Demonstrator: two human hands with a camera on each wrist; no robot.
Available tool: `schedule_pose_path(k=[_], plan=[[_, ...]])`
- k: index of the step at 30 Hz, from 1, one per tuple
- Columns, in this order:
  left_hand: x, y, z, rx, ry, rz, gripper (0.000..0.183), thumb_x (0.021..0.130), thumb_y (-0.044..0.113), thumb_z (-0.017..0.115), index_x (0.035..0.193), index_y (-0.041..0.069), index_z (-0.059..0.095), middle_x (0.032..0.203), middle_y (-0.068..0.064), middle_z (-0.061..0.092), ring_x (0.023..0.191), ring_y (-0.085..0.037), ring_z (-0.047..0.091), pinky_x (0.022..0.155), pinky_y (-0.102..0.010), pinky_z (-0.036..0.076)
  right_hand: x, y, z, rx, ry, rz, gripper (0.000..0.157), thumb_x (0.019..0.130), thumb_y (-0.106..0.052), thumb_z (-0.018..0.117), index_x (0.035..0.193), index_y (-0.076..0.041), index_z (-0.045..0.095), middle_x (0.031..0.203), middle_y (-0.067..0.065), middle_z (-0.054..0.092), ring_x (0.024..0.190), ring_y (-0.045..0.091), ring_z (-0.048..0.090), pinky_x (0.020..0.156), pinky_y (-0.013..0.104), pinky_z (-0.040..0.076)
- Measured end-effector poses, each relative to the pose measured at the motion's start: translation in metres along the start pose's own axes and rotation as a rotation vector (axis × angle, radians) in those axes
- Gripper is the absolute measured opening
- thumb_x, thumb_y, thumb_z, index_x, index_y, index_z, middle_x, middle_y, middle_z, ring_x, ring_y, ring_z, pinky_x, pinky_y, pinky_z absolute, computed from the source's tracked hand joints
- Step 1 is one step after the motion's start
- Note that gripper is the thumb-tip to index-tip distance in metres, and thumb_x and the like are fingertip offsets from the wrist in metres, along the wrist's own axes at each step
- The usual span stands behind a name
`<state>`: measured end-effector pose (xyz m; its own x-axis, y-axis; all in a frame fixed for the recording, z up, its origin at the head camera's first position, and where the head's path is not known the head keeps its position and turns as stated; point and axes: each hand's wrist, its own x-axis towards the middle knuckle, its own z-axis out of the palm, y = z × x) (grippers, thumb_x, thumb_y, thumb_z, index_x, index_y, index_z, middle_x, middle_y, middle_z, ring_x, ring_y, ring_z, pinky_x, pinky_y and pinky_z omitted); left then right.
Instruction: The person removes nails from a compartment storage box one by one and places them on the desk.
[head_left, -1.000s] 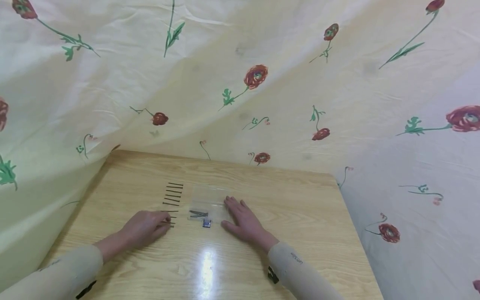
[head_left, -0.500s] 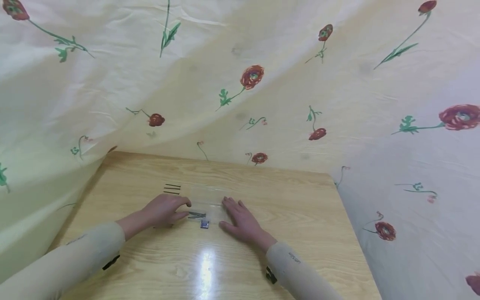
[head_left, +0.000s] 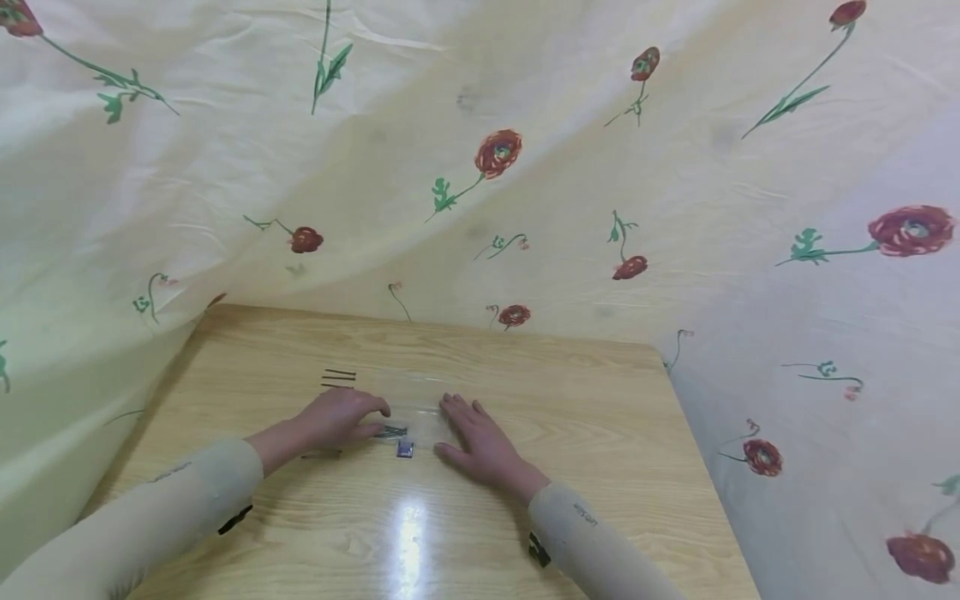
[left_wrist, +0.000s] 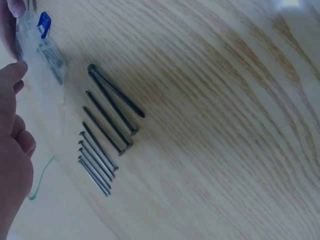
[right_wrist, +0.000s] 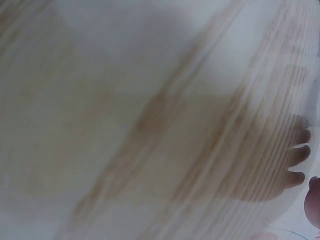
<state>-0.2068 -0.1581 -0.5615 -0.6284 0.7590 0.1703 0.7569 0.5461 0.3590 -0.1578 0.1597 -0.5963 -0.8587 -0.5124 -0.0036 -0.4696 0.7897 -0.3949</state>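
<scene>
A clear plastic bag (head_left: pixel 423 425) with a blue tag (head_left: pixel 405 450) lies on the wooden table, with a few dark nails (head_left: pixel 392 432) in it. My left hand (head_left: pixel 333 421) is at the bag's left edge, thumb and forefinger bent and apart, with no nail seen between them. In the left wrist view, a row of loose nails (left_wrist: pixel 102 125) of differing lengths lies beside the left hand (left_wrist: pixel 15 145). My right hand (head_left: pixel 483 442) rests flat with spread fingers on the bag's right side. The left hand hides part of the row in the head view.
The light wooden table (head_left: pixel 562 400) ends at a flowered cloth (head_left: pixel 420 192) that hangs behind it and at both sides. A bright light reflection falls on the table in front of the bag.
My left hand has left the lower end of the nail row and moved right and away to the bag's left edge. The right hand stays on the bag. The head view has shifted slightly.
</scene>
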Motion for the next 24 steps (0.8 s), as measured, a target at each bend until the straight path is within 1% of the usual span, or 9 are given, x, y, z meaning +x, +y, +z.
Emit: schedule_pose_path(k=[2, 6, 9, 12, 19, 24], plan=[[0.0019, -0.0016, 0.0028, -0.003, -0.031, -0.012, 0.019, 0.097, 0.025, 0.082, 0.112, 0.013, 0.080, 0.108, -0.002, 0.081, 0.093, -0.018, 0.078, 0.080, -0.037, 0.064, 0.0003, -0.0005, 0.0000, 0.000, 0.002, -0.005, 0.081, 0.107, -0.055, 0.057, 0.168, -0.010, 0.030, 0.175, 0.007, 0.027, 0.162, 0.025, 0.026, 0.133, 0.046, 0.013], [0.0053, -0.0034, 0.0046, -0.008, -0.053, -0.007, 0.015, 0.096, 0.023, 0.083, 0.108, 0.015, 0.081, 0.106, 0.001, 0.082, 0.093, -0.017, 0.078, 0.081, -0.038, 0.064, 0.0011, -0.0008, 0.0009, -0.003, 0.006, -0.004, 0.081, 0.107, -0.057, 0.055, 0.169, -0.011, 0.030, 0.175, 0.006, 0.027, 0.162, 0.026, 0.026, 0.133, 0.047, 0.014], [0.0070, -0.0035, 0.0025, -0.012, -0.052, 0.010, 0.012, 0.095, 0.019, 0.083, 0.106, 0.015, 0.081, 0.105, 0.000, 0.082, 0.092, -0.017, 0.078, 0.081, -0.039, 0.064, 0.0015, -0.0012, 0.0010, 0.003, 0.006, -0.003, 0.081, 0.107, -0.057, 0.055, 0.169, -0.011, 0.030, 0.175, 0.007, 0.026, 0.162, 0.026, 0.025, 0.133, 0.047, 0.013], [0.0082, -0.0039, 0.0020, -0.006, -0.061, 0.029, 0.009, 0.095, 0.017, 0.083, 0.104, 0.017, 0.081, 0.104, 0.002, 0.081, 0.092, -0.016, 0.077, 0.080, -0.037, 0.064, 0.0015, -0.0011, 0.0016, 0.001, 0.005, -0.003, 0.081, 0.107, -0.057, 0.054, 0.169, -0.011, 0.029, 0.176, 0.006, 0.026, 0.162, 0.025, 0.025, 0.133, 0.047, 0.013], [0.0078, -0.0086, 0.0087, 0.037, -0.069, 0.073, 0.006, 0.094, 0.018, 0.084, 0.100, 0.018, 0.085, 0.098, 0.005, 0.081, 0.089, -0.010, 0.076, 0.079, -0.032, 0.064, 0.0027, 0.0011, 0.0044, -0.003, 0.018, -0.006, 0.082, 0.107, -0.059, 0.054, 0.169, -0.011, 0.030, 0.175, 0.006, 0.027, 0.162, 0.025, 0.026, 0.133, 0.046, 0.014], [0.0101, -0.0090, 0.0085, 0.065, -0.083, 0.110, 0.007, 0.092, 0.016, 0.085, 0.099, 0.018, 0.085, 0.095, 0.006, 0.081, 0.087, -0.009, 0.075, 0.079, -0.031, 0.063, 0.0032, 0.0013, 0.0059, -0.003, 0.028, -0.010, 0.081, 0.107, -0.059, 0.054, 0.168, -0.011, 0.031, 0.175, 0.006, 0.028, 0.161, 0.026, 0.028, 0.133, 0.047, 0.015]])
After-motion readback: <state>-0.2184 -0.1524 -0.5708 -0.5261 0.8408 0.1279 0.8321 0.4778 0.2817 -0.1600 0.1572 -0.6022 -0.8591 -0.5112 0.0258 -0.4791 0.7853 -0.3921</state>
